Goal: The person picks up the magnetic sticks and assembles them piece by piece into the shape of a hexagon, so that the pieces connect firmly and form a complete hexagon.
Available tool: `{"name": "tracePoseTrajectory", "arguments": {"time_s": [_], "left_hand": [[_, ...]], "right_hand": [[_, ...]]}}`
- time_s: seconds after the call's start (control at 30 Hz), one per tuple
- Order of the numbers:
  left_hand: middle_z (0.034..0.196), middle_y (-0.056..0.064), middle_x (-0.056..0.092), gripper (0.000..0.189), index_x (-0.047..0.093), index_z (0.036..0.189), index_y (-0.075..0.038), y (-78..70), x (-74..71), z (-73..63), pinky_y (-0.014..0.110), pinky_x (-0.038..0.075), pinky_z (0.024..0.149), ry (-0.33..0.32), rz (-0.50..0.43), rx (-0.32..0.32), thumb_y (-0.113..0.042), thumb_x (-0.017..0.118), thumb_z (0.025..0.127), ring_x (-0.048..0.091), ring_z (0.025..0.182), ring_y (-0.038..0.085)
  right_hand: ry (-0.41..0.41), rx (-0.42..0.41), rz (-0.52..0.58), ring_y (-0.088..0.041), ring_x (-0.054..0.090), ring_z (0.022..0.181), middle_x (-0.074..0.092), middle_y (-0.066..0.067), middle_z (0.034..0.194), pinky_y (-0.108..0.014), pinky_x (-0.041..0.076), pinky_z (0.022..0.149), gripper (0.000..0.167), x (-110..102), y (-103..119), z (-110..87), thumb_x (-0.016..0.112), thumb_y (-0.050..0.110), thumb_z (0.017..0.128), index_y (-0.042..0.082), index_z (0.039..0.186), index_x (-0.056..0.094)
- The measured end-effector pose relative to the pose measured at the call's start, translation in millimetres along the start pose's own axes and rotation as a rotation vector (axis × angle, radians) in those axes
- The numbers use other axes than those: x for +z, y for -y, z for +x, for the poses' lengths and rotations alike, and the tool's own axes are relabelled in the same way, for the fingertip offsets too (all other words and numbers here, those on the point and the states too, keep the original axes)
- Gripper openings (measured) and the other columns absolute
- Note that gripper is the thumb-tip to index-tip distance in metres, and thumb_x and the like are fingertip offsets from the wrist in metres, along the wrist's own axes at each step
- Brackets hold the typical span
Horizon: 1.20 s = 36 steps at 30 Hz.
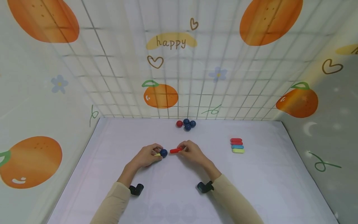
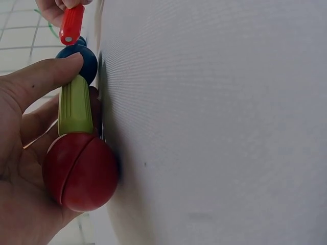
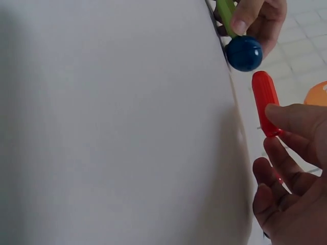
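Note:
My left hand (image 1: 146,156) grips a yellow-green ribbed rod (image 2: 75,109) with a ball at either end. The red ball (image 2: 82,173) sits toward my palm in the left wrist view, and the blue ball (image 1: 163,152) is at the far end, my thumb against it. Between the thumb and fingers of my right hand (image 1: 193,152) I pinch a red rod (image 3: 264,97). Its free end points at the blue ball, with a small gap between them. In the head view, my left fingers hide the red ball and most of the yellow-green rod.
Toward the back of the white table (image 1: 268,174) lie a loose red ball (image 1: 179,123) and several blue balls (image 1: 187,127). On the right, two red rods (image 1: 236,142), a blue rod (image 1: 237,147) and a yellow-green rod (image 1: 238,151) form a stacked row. A patterned curtain (image 1: 123,84) borders the table.

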<state>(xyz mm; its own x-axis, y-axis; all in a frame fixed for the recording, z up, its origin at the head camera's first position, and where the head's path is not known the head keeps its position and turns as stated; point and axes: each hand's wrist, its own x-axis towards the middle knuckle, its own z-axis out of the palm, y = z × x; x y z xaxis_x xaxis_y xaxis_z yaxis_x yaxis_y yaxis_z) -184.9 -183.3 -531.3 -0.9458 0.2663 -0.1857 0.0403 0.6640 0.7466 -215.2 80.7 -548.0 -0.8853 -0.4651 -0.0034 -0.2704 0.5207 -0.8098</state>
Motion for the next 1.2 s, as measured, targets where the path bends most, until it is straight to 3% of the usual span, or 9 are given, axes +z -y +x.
{"name": "tracePoseTrajectory", "arguments": {"time_s": [0.77, 1.0, 1.2], "left_hand": [[0.103, -0.006, 0.067, 0.035, 0.068, 0.119, -0.019, -2.0, 2.6, -0.4, 0.044, 0.050, 0.088, 0.019, -0.015, 0.018, -0.018, 0.081, 0.086, 0.062, 0.094, 0.015], [0.113, -0.003, 0.067, 0.043, 0.067, 0.125, -0.018, -7.5, 2.8, 4.4, 0.045, 0.050, 0.090, 0.047, 0.049, 0.059, -0.024, 0.082, 0.085, 0.061, 0.101, 0.018], [0.109, -0.003, 0.067, 0.043, 0.067, 0.125, -0.014, -14.1, 7.4, 11.7, 0.043, 0.050, 0.091, 0.058, 0.104, 0.111, -0.024, 0.081, 0.085, 0.060, 0.099, 0.015]], "right_hand": [[0.016, 0.010, 0.001, -0.018, 0.053, 0.082, 0.059, 0.002, 0.094, -0.031, 0.046, 0.072, 0.019, 7, 3, -3.2, 0.072, 0.012, 0.093, 0.014, 0.112, 0.072], [0.018, -0.015, -0.008, -0.017, 0.053, 0.081, 0.059, 0.002, 0.094, -0.030, 0.047, 0.072, 0.019, 8, 5, -3.6, 0.072, 0.013, 0.093, 0.014, 0.112, 0.072], [0.012, -0.049, -0.011, -0.013, 0.055, 0.081, 0.061, 0.003, 0.096, -0.028, 0.048, 0.073, 0.022, 14, 8, -1.5, 0.072, 0.012, 0.092, 0.012, 0.114, 0.071]]}}
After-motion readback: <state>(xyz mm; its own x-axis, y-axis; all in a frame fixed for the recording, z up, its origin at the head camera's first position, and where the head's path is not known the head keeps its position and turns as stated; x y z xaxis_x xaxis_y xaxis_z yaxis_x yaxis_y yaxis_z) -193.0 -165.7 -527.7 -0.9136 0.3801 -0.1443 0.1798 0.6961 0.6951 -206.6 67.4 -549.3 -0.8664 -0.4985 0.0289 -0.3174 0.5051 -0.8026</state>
